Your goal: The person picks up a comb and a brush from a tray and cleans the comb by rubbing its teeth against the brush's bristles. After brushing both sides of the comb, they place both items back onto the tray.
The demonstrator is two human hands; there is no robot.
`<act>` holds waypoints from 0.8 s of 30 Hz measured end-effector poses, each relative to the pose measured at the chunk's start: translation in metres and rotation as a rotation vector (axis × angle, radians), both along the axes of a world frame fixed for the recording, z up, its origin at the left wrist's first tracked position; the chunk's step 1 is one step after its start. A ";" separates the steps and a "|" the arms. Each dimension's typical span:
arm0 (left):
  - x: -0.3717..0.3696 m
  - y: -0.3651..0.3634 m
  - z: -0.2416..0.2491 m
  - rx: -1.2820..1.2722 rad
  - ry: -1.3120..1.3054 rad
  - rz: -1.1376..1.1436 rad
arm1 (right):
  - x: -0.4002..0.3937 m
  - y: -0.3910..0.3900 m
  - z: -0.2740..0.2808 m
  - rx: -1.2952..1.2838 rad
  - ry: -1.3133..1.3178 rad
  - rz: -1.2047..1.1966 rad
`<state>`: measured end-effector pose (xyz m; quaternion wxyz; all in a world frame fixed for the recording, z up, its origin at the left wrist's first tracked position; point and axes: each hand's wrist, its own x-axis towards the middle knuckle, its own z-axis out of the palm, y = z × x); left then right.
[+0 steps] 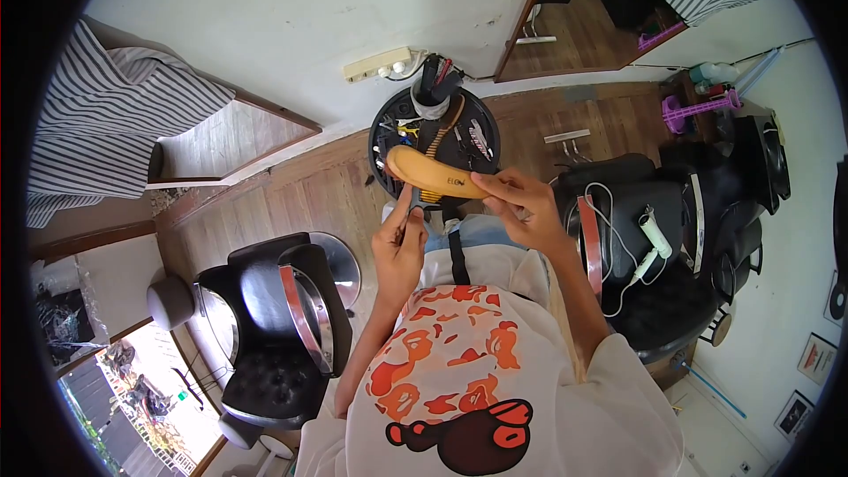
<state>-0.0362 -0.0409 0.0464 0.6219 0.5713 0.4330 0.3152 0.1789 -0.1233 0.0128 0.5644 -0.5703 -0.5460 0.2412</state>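
Observation:
A curved, tan wooden brush (424, 172) with dark lettering near one end is held above a round black tray (380, 137). My right hand (526, 208) pinches its lettered right end between thumb and fingers. Below the brush's left part, my left hand (402, 247) is closed around a thin grey item (413, 201), mostly hidden by the fingers. Yellow comb-like teeth (430, 197) show just under the brush. On the tray are clips, a brown curved-handled brush (444, 130) and a cup (430, 106) with dark tools.
A black salon chair (274, 336) stands at the left. Another chair (636, 238) at the right bears a white hair dryer (654, 234) with its cord. A power strip (377, 65) is on the wall behind the tray. Mirrors with striped cloths (124, 124) stand on both sides.

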 end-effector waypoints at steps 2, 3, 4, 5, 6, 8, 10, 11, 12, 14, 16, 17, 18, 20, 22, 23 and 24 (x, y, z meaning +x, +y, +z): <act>0.005 0.003 0.017 -0.042 -0.010 0.036 | 0.005 0.001 -0.007 0.020 0.010 -0.021; 0.008 0.005 0.024 -0.063 -0.015 0.055 | 0.008 0.000 -0.011 0.030 0.015 -0.029; 0.009 0.006 0.027 -0.083 -0.021 0.076 | 0.011 -0.001 -0.015 0.041 0.019 -0.037; 0.009 0.006 0.027 -0.081 -0.023 0.079 | 0.015 -0.003 -0.019 0.043 0.018 -0.034; 0.010 0.008 0.026 -0.062 -0.018 0.078 | 0.021 -0.006 -0.023 0.010 0.015 -0.048; 0.010 0.011 0.025 -0.027 -0.003 0.073 | 0.030 -0.014 -0.031 -0.059 0.015 -0.082; 0.009 0.009 0.022 -0.019 0.010 0.064 | 0.027 -0.019 -0.032 -0.104 0.020 -0.104; 0.008 0.006 0.017 -0.003 0.000 0.044 | 0.021 -0.017 -0.030 -0.077 0.031 -0.103; 0.008 0.005 0.011 0.016 -0.010 0.023 | 0.014 -0.013 -0.028 -0.046 0.042 -0.102; 0.008 0.004 0.004 0.054 -0.033 -0.021 | 0.005 -0.008 -0.025 0.014 0.061 -0.103; 0.007 0.005 0.013 0.033 -0.034 -0.008 | 0.006 -0.009 -0.026 0.021 0.054 -0.113; 0.008 0.006 0.021 0.012 -0.035 0.007 | 0.008 -0.010 -0.026 0.028 0.046 -0.120; 0.008 0.007 0.027 -0.010 -0.036 0.022 | 0.010 -0.010 -0.027 0.034 0.038 -0.127; 0.007 0.007 0.029 -0.034 -0.037 0.032 | 0.013 -0.012 -0.027 0.038 0.030 -0.139; 0.007 0.009 0.025 0.000 -0.029 0.004 | 0.018 -0.009 -0.027 0.047 0.039 -0.141; 0.007 0.009 0.023 0.017 -0.023 -0.008 | 0.019 -0.008 -0.027 0.050 0.046 -0.141; 0.006 0.008 0.022 0.030 -0.015 -0.020 | 0.019 -0.009 -0.027 0.050 0.054 -0.140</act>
